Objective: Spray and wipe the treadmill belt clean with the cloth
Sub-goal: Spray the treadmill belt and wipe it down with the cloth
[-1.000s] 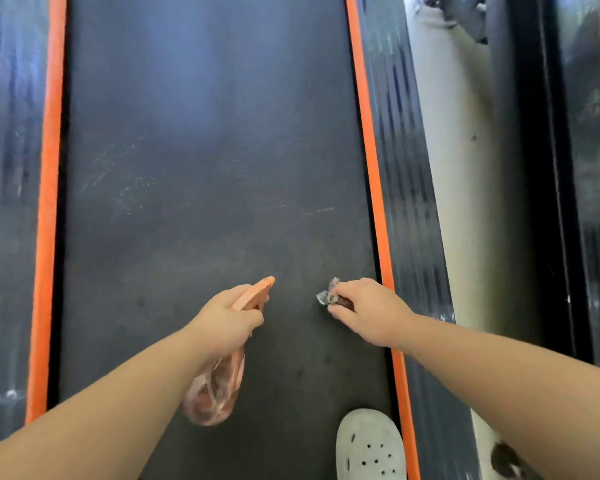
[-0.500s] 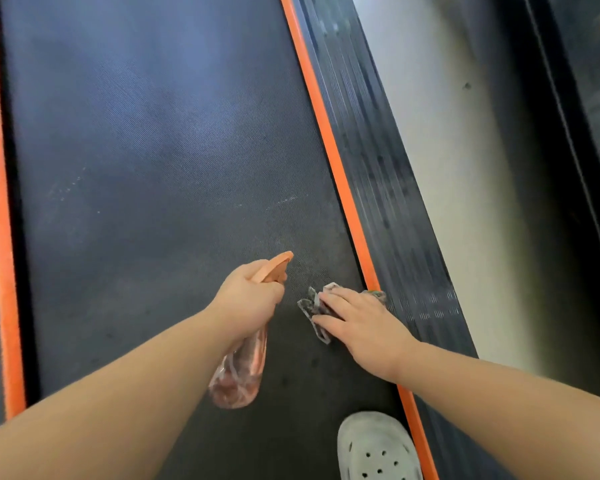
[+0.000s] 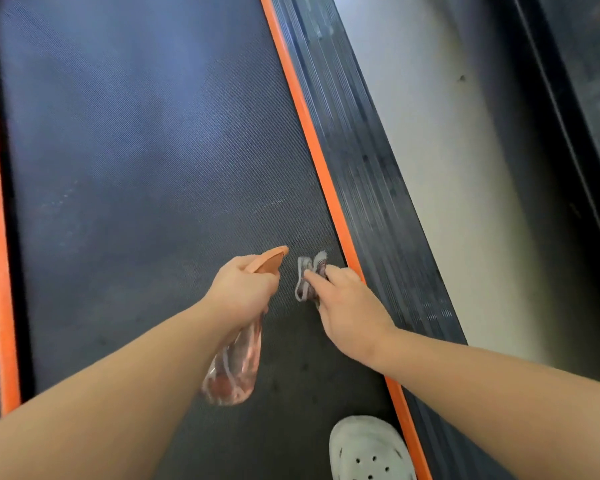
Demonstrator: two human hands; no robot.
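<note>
Right hand (image 3: pixel 352 311) pressing crumpled cloth (image 3: pixel 309 277) onto treadmill belt (image 3: pixel 146 161) near its right edge, left hand (image 3: pixel 243 292) beside it gripping spray bottle (image 3: pixel 234 368).

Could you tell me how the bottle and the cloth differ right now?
The bottle is clear with an orange head and is held off the belt by the left hand; the cloth is small, crumpled, grey-white, pressed onto the belt by the right hand. Each occupies one hand.

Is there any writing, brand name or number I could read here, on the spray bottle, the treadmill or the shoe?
None can be read.
Spray bottle: no label visible.
Treadmill belt and side rail: only texture and pale smudges, no text.
White shoe: only holes, no brand visible.
Cloth: pattern only.
</note>
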